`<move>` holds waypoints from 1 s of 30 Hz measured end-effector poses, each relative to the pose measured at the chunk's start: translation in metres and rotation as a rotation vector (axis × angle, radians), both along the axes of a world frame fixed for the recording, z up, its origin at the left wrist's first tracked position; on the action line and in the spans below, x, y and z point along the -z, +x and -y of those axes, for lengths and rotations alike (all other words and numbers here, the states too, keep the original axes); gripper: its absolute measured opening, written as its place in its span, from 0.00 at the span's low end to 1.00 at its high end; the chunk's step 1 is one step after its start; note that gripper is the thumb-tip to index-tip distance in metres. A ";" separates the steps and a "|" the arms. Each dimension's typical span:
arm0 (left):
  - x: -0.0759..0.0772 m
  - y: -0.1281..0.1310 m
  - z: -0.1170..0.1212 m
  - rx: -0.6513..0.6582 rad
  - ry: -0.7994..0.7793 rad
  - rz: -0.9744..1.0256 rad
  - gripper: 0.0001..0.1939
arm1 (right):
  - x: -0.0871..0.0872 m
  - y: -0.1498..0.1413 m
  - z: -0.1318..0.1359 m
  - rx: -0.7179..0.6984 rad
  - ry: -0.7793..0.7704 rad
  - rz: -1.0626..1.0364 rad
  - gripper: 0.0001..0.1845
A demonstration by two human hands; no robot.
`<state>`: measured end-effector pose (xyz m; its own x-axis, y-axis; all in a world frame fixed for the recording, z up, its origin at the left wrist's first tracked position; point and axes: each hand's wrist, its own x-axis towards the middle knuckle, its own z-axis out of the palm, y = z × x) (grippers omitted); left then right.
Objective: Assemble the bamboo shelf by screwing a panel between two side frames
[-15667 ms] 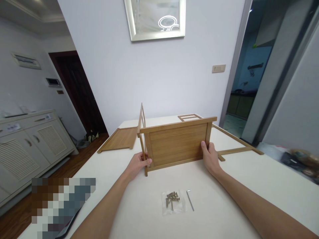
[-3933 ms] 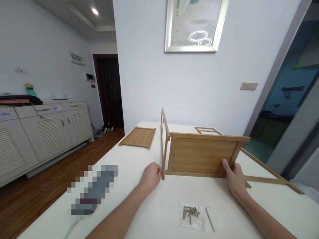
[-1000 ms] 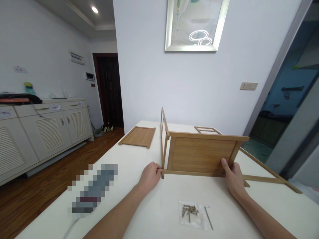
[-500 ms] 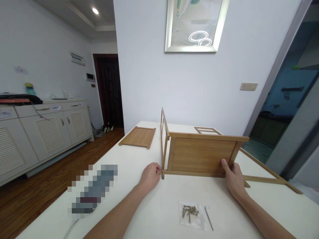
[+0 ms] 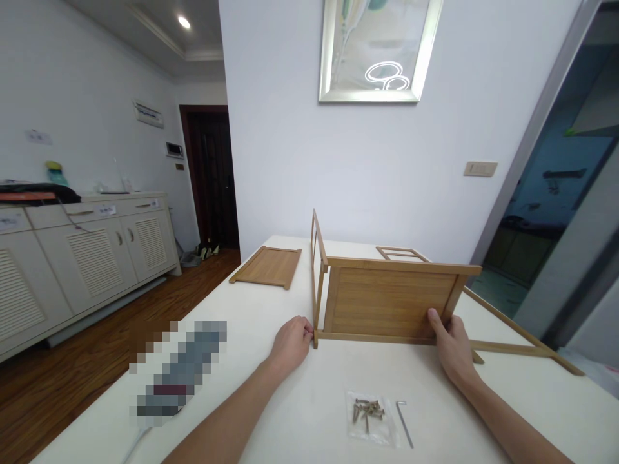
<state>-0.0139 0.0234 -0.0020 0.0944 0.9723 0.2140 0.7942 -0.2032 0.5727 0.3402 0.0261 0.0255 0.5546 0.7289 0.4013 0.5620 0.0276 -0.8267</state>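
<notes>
The left hand [image 5: 291, 345] has its fingers [image 5: 305, 324] bunched nearly closed at the foot of the upright open frame [image 5: 320, 298]; their tips are partly hidden, so whether they pinch something small there cannot be told. The right hand [image 5: 454, 351] grips the wooden panel [image 5: 387, 303] near its lower right corner, thumb flat on the near face, the other fingers out of sight behind. The panel stands on a long edge on the table [image 5: 300, 412], the open frame meeting its left end roughly at right angles. If the right hand eased off or pushed unevenly, the panel could lean over and open the joint, since nothing else visible braces that end; a sideways push from the left hand could knock the frame's foot out of line. Nearer the person lie a clear bag [image 5: 355, 430] of screws [image 5: 367, 410] and, just beside it, a hex key [image 5: 405, 425]; a sweeping forearm could scatter either. Behind the panel's right end lies a long frame [image 5: 512, 349], easily nudged if the panel swung back. A flat panel [image 5: 271, 266] lies by the table's far left corner, and a small frame [image 5: 396, 249] near the far edge.
</notes>
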 end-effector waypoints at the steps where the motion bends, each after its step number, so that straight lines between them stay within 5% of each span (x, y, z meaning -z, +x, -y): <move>1: 0.000 0.000 0.000 -0.004 -0.003 0.003 0.09 | 0.000 0.000 0.000 -0.003 0.000 -0.001 0.29; 30: -0.003 -0.002 0.000 0.005 -0.017 -0.013 0.12 | -0.003 -0.005 0.005 -0.023 0.025 -0.006 0.28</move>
